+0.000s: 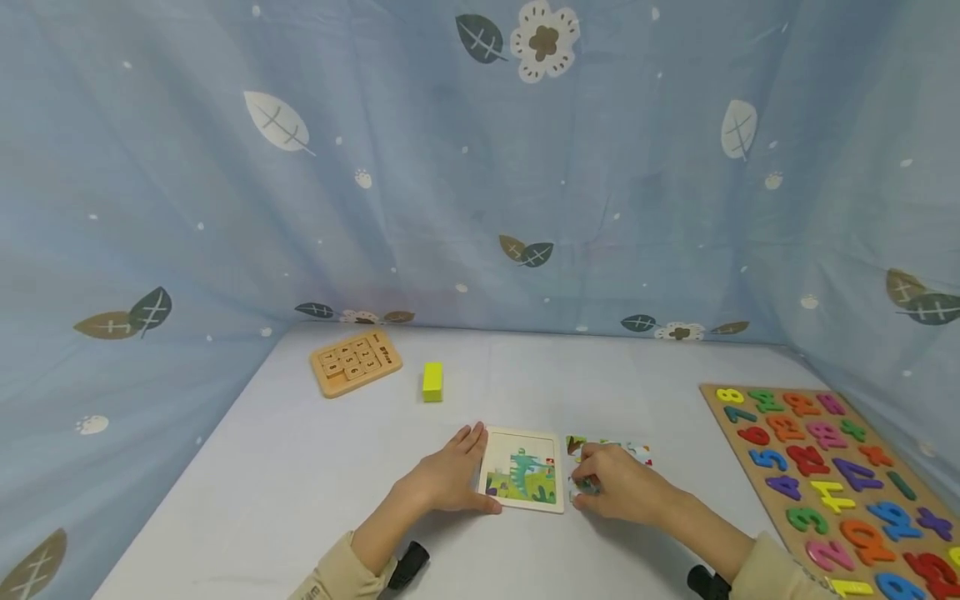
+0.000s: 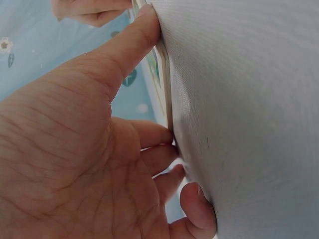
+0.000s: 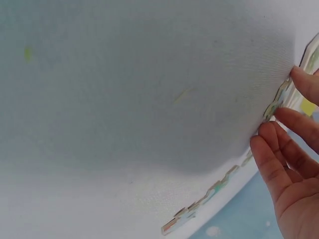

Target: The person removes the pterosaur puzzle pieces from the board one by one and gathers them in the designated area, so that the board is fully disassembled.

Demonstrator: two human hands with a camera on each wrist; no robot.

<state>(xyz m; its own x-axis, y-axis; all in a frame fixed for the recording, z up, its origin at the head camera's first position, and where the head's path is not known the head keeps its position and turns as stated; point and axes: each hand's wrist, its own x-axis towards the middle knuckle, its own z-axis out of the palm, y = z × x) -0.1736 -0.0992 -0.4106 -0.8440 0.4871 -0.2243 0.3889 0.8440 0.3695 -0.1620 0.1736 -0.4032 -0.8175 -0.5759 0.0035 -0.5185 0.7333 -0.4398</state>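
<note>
Sleeves (image 1: 345,575) lie nearest, and beyond them the left hand (image 1: 442,479) braces the frame (image 1: 532,507) on the bench (image 1: 262,500) with spread fingers while the right hand (image 1: 622,483) pinches a piece (image 3: 275,105) beside it, where a sideways drag could scatter the other pieces (image 1: 641,453).

Beige sleeves (image 1: 341,575) and black wrist cameras (image 1: 408,565) are worn.

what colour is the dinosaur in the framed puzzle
The dinosaur is teal, shown best in the head view.
</note>
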